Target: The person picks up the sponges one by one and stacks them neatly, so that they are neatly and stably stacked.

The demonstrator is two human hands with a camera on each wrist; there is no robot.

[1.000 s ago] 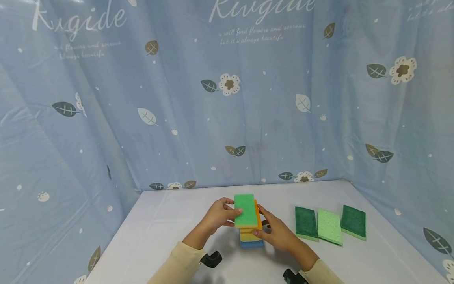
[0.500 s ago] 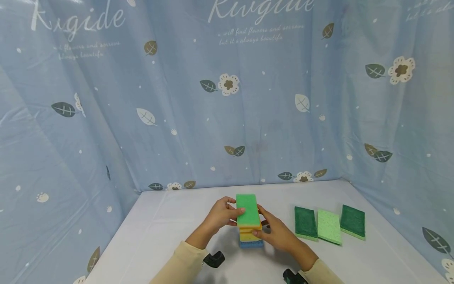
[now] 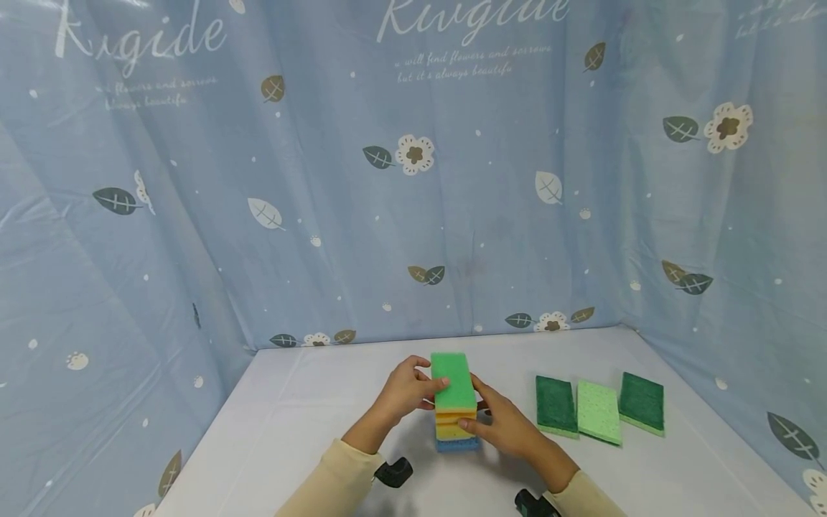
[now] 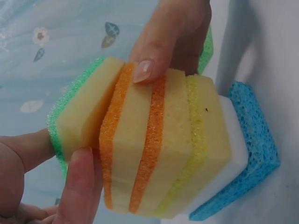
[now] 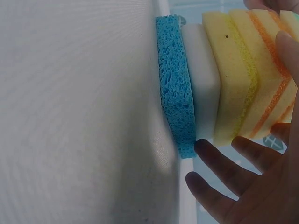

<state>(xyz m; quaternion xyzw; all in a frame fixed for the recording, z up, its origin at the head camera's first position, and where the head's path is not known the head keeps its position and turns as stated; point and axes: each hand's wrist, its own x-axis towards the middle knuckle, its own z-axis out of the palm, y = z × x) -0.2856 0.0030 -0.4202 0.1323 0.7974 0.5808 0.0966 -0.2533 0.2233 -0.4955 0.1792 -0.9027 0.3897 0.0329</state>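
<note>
Stack: tall stack of rectangular foam sponges (image 3: 455,413), green-topped over orange, yellow, white and blue layers, stood on the white bench (image 3: 291,431), lower centre of the head view.
Left hand (image 3: 405,391): fingers curled against the stack's left side, thumb on top.
Right hand (image 3: 507,425): fingers pinched the right side.
Handling: likely light, soft, squashy; best held by the long sides.
Nearby: three flat green sponges (image 3: 598,411) lay right of the stack.

Even, soft lighting is seen throughout, faint shadows are cast beside the sponge stack (image 3: 456,402), and frame edges are bent by wide-angle distortion.
</note>
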